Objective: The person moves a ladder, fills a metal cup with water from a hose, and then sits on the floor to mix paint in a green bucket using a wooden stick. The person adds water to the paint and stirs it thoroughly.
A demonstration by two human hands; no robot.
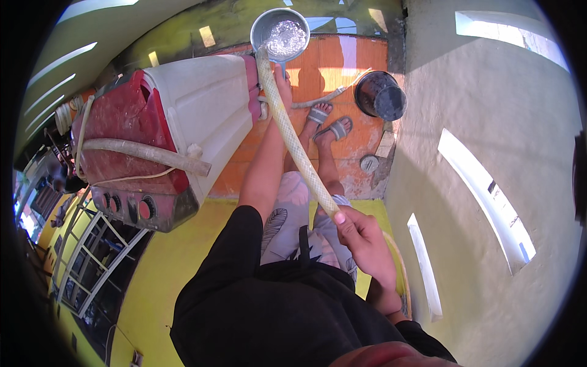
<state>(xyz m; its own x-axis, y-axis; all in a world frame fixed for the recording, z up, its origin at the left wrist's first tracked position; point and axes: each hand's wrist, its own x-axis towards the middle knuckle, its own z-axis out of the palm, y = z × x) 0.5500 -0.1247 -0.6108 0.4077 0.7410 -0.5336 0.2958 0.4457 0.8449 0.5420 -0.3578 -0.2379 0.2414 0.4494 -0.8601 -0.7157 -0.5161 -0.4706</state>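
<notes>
My left hand [283,90] reaches forward and is closed round the handle of a grey water dipper [254,35]. Clear water [286,38] ripples and glints inside the dipper. A pale braided hose [288,133] runs from the dipper's near rim back toward my body. Close to my waist, my right hand [365,238] grips this hose, thumb pressed along it. The hose's far end lies at the dipper's rim, and its mouth cannot be made out.
A white and red washing machine [199,104] stands at left, a grey drain hose [147,154] across it. A black bucket [380,96] sits near the right wall [422,171]. Another hose [321,100] lies on the orange tiles by my sandalled feet, near a round drain cover [369,163].
</notes>
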